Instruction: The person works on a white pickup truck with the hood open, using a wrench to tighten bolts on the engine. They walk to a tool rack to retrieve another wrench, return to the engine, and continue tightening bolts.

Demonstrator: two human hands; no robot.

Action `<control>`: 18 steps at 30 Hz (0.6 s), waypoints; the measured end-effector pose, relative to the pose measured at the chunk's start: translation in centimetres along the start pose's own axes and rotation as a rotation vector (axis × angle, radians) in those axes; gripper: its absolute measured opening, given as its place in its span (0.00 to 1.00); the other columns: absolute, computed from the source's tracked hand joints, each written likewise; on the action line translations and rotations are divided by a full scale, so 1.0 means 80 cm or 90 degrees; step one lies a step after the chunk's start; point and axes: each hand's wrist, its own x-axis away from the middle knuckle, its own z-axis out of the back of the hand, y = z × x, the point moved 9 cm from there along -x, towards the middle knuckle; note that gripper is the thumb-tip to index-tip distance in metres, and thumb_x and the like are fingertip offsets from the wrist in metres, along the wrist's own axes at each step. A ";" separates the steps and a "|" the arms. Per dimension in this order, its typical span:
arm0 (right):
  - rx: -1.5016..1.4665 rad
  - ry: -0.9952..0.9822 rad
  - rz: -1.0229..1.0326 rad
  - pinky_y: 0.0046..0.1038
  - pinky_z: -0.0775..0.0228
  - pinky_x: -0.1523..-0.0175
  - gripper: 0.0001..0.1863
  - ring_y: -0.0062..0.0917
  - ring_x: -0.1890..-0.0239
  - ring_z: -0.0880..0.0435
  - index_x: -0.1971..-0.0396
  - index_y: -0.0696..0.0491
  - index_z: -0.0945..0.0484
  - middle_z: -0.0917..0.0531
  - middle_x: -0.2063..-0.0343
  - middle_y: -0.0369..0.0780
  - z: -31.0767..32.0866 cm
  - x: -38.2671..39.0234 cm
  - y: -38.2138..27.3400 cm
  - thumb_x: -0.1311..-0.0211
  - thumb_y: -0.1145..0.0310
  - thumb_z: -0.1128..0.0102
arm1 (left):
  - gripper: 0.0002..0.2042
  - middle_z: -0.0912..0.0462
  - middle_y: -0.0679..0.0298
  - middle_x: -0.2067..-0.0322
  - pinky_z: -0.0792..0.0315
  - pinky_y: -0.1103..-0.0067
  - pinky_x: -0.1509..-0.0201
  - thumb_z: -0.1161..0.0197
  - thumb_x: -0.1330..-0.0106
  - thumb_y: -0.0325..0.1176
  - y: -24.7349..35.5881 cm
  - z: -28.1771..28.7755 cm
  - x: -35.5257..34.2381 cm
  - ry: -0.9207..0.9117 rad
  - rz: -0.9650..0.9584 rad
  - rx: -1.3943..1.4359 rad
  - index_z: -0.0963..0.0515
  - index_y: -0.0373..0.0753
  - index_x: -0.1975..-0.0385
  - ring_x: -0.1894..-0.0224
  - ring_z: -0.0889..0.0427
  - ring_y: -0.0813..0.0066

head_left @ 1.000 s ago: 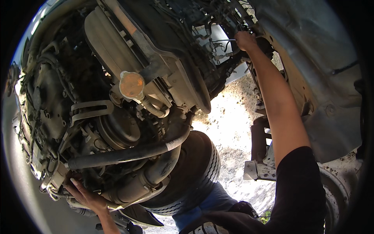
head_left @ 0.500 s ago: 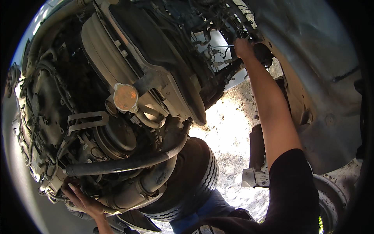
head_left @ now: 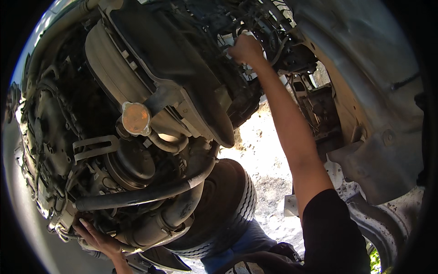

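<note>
Head view: right grip (head_left: pixel 247 49) partly hidden

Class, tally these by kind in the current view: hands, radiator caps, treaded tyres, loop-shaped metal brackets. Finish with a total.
Left hand and right hand: 2
Rust-orange radiator cap: 1
Treaded tyre: 1
Loop-shaped metal bracket: 1
Total: 5

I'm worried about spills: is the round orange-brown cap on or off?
On: the cap sits beside the curved pipe, no open mouth showing; tightness I cannot tell.
</note>
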 end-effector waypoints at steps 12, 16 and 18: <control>-0.163 0.318 0.087 0.46 0.25 0.57 0.10 0.47 0.60 0.17 0.65 0.55 0.20 0.17 0.67 0.49 -0.054 0.046 0.002 0.37 0.64 0.44 | 0.21 0.29 0.57 0.57 0.31 0.74 0.47 0.57 0.22 0.44 -0.004 0.010 0.001 0.061 -0.023 -0.001 0.35 0.30 0.46 0.55 0.28 0.69; -0.213 0.368 -0.016 0.44 0.25 0.62 0.17 0.48 0.71 0.16 0.73 0.58 0.18 0.16 0.78 0.49 -0.027 0.028 0.041 0.32 0.61 0.48 | 0.21 0.29 0.56 0.56 0.30 0.73 0.48 0.56 0.22 0.45 0.002 0.007 0.004 0.010 -0.041 -0.051 0.34 0.30 0.47 0.56 0.27 0.68; -0.377 0.432 -0.126 0.39 0.24 0.67 0.24 0.41 0.79 0.15 0.79 0.60 0.20 0.16 0.83 0.45 -0.014 0.015 0.094 0.29 0.58 0.50 | 0.21 0.29 0.55 0.56 0.29 0.73 0.49 0.56 0.23 0.45 -0.002 0.005 0.000 -0.030 -0.032 -0.022 0.33 0.30 0.47 0.56 0.28 0.68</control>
